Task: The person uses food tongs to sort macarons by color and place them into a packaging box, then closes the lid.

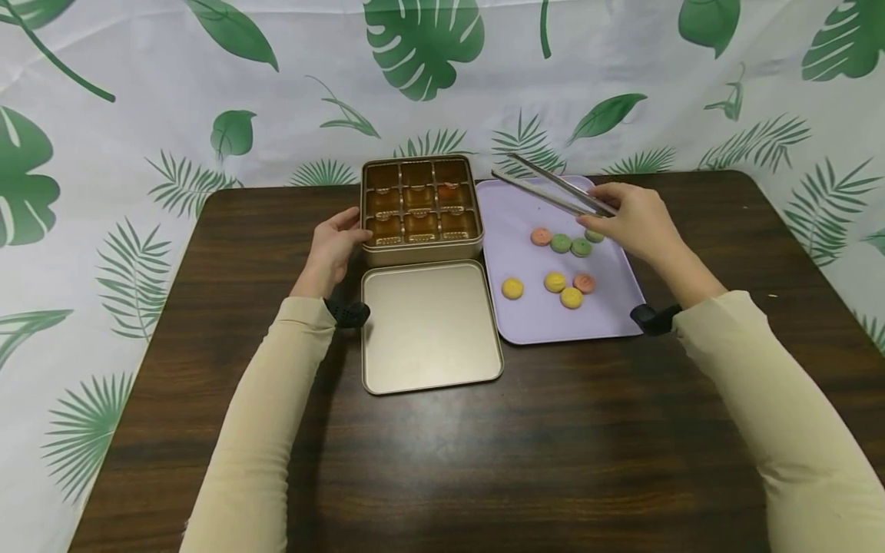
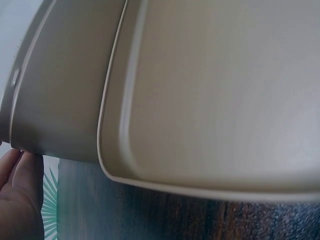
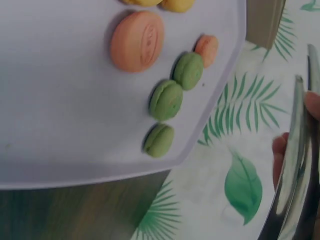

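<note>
My right hand (image 1: 638, 219) grips metal tongs (image 1: 546, 184), their two tips apart and pointing left above the far part of the lilac tray (image 1: 608, 322). Nothing is between the tips. My left hand (image 1: 332, 250) touches the left side of a gold square tin (image 1: 422, 255), fingers extended along its wall in the left wrist view. A clear-brown insert (image 1: 418, 198) divides the tin into several compartments. Something orange-red (image 1: 451, 190) shows in the right one of the middle row. On the tray lie green macarons (image 1: 581, 246), yellow macarons (image 1: 512, 289) and pink-orange macarons (image 1: 584, 283).
The gold lid (image 1: 432, 326) lies inner side up in front of the tin, its right edge near the tray. All stand on a dark wooden table (image 1: 484, 461). A leaf-printed cloth (image 1: 484, 84) hangs behind the table's far edge.
</note>
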